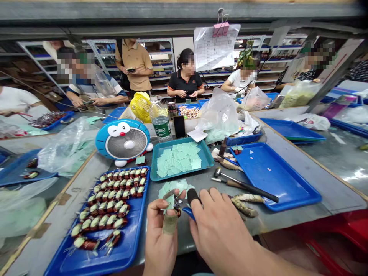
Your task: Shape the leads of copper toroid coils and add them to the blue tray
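My left hand, tape around its fingertips, pinches a small copper-wire coil with a pale green sheet against it. Closed around blue-handled pliers is my right hand, a dark cover on one fingertip. The pliers' metal jaws are at the coil; whether they grip it cannot be made out. Just beyond my hands lies a loose heap of green sheets. More such sheets fill a teal tray. On my left, a blue tray carries rows of wound coils.
A hammer and worn, taped tools lie to my right, beside another blue tray. A cartoon-faced fan, a water bottle and a phone stand ahead. Several people sit or stand across the bench.
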The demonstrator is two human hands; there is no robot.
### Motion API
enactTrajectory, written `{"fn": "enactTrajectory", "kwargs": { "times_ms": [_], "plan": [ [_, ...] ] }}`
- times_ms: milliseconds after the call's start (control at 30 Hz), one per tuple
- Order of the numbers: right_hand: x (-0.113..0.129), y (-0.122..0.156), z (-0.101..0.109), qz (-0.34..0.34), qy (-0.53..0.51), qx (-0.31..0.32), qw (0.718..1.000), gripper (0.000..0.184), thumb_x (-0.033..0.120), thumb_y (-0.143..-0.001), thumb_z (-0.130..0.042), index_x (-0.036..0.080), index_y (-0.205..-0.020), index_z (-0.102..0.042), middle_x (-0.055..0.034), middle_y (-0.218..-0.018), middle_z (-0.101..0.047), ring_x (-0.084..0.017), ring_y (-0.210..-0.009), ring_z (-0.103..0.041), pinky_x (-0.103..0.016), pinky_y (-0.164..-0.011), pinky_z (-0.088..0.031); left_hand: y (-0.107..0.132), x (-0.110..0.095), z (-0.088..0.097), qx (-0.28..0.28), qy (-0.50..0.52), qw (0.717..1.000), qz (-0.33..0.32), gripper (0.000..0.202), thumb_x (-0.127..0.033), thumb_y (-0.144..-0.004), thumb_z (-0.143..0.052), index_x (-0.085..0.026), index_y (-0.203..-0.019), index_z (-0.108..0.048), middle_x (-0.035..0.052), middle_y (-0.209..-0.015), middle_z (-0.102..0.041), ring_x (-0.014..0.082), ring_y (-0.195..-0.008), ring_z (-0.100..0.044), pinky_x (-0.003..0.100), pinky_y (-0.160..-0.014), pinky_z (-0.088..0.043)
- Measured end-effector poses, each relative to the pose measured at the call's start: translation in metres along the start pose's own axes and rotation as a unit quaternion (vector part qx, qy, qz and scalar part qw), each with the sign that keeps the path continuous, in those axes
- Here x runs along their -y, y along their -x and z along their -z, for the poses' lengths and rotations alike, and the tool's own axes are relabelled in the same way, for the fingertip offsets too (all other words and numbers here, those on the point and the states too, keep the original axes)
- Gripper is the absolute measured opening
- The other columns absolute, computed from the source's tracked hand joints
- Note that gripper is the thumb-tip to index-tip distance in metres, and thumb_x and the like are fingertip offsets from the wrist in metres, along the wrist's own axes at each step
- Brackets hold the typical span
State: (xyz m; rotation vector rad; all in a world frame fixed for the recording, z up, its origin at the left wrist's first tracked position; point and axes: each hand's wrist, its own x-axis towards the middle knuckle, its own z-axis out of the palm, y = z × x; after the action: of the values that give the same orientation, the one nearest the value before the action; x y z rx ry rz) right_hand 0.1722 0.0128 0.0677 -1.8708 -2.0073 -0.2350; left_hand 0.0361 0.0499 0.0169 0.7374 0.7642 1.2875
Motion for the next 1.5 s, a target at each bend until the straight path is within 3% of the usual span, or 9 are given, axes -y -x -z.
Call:
{"fn": "enactTrajectory", "kwargs": {
  "times_ms": [233,400,467,667,833,1033,1167,1367,1500],
  "plan": [
    [0.000,0.002,0.006,-0.040,-0.058,0.090,0.993,0.006,0.019,-0.089,-0.061,0.015,-0.091,-0.064,-0.0069,-0.087,-0.058,-0.013,-0.080,-0.044,-0.025,-0.067,-0.010,0.000,0.007,0.003,0.023,0.000,0.999,-0.041,0.036,-0.038,-0.087,-0.081,-0.025,-0.104,-0.052,0.0079,-0.132,-0.067,0.0287,-0.118,-0.069,0.048,-0.108,-0.047],
    [-0.014,-0.001,0.012,-0.163,-0.236,0.208,0.935,0.029,0.041,-0.102,-0.046,0.020,-0.090,-0.062,0.0009,-0.083,-0.063,-0.009,-0.066,-0.042,-0.024,-0.064,-0.013,0.001,-0.001,0.003,0.053,0.014,0.998,-0.009,0.032,-0.039,-0.089,-0.079,-0.025,-0.103,-0.054,0.0070,-0.123,-0.072,0.0262,-0.114,-0.071,0.043,-0.104,-0.052],
    [-0.018,0.002,0.010,-0.171,-0.230,0.170,0.943,0.031,0.042,-0.102,-0.045,0.020,-0.088,-0.060,0.0004,-0.085,-0.062,-0.011,-0.071,-0.045,-0.024,-0.067,-0.018,0.001,-0.004,0.003,0.063,0.033,0.997,0.018,0.027,-0.040,-0.092,-0.075,-0.025,-0.104,-0.055,0.0076,-0.122,-0.072,0.0260,-0.115,-0.071,0.041,-0.102,-0.055],
    [-0.015,0.018,-0.001,-0.031,-0.121,0.000,0.992,0.006,0.025,-0.092,-0.057,0.020,-0.092,-0.062,-0.0019,-0.091,-0.057,-0.017,-0.089,-0.044,-0.028,-0.083,-0.023,-0.004,-0.010,0.002,0.074,0.086,0.990,0.080,0.022,-0.041,-0.097,-0.069,-0.025,-0.110,-0.060,0.0098,-0.127,-0.071,0.0264,-0.113,-0.072,0.042,-0.103,-0.055],
    [-0.011,0.012,0.006,-0.040,-0.121,0.065,0.990,0.009,0.027,-0.093,-0.057,0.022,-0.097,-0.063,-0.0013,-0.095,-0.059,-0.018,-0.091,-0.047,-0.030,-0.083,-0.024,-0.006,-0.011,0.002,0.092,0.080,0.989,0.088,0.022,-0.042,-0.097,-0.068,-0.025,-0.109,-0.065,0.0082,-0.127,-0.072,0.0253,-0.112,-0.072,0.044,-0.107,-0.052],
    [-0.015,-0.001,0.027,-0.056,-0.143,0.203,0.967,0.021,0.036,-0.098,-0.050,0.024,-0.108,-0.064,-0.0028,-0.105,-0.061,-0.020,-0.099,-0.050,-0.031,-0.085,-0.028,-0.004,-0.009,0.004,0.129,0.071,0.985,0.093,0.020,-0.041,-0.101,-0.061,-0.024,-0.111,-0.065,0.0084,-0.130,-0.071,0.0227,-0.120,-0.068,0.035,-0.110,-0.049],
    [-0.022,-0.006,0.042,-0.033,-0.138,0.260,0.955,0.026,0.039,-0.099,-0.048,0.024,-0.110,-0.066,-0.0052,-0.112,-0.060,-0.022,-0.105,-0.050,-0.032,-0.090,-0.031,-0.003,-0.009,0.008,0.146,0.056,0.982,0.106,0.018,-0.041,-0.101,-0.061,-0.026,-0.110,-0.062,0.0070,-0.133,-0.070,0.0252,-0.127,-0.063,0.040,-0.114,-0.044],
    [-0.029,-0.008,0.042,0.019,-0.121,0.226,0.966,0.024,0.036,-0.099,-0.050,0.022,-0.106,-0.068,-0.0047,-0.104,-0.061,-0.016,-0.093,-0.047,-0.028,-0.082,-0.025,-0.004,-0.009,0.012,0.156,0.034,0.980,0.120,0.017,-0.042,-0.101,-0.060,-0.027,-0.110,-0.058,0.0062,-0.136,-0.067,0.0257,-0.135,-0.057,0.041,-0.115,-0.040],
    [-0.031,0.000,0.021,0.058,-0.077,0.112,0.989,0.009,0.025,-0.092,-0.060,0.019,-0.093,-0.066,-0.0034,-0.089,-0.059,-0.014,-0.083,-0.039,-0.029,-0.073,-0.017,-0.005,-0.008,0.011,0.146,0.032,0.980,0.127,0.019,-0.043,-0.100,-0.063,-0.026,-0.109,-0.059,0.0062,-0.132,-0.069,0.0254,-0.131,-0.059,0.039,-0.113,-0.042]
  ]
}}
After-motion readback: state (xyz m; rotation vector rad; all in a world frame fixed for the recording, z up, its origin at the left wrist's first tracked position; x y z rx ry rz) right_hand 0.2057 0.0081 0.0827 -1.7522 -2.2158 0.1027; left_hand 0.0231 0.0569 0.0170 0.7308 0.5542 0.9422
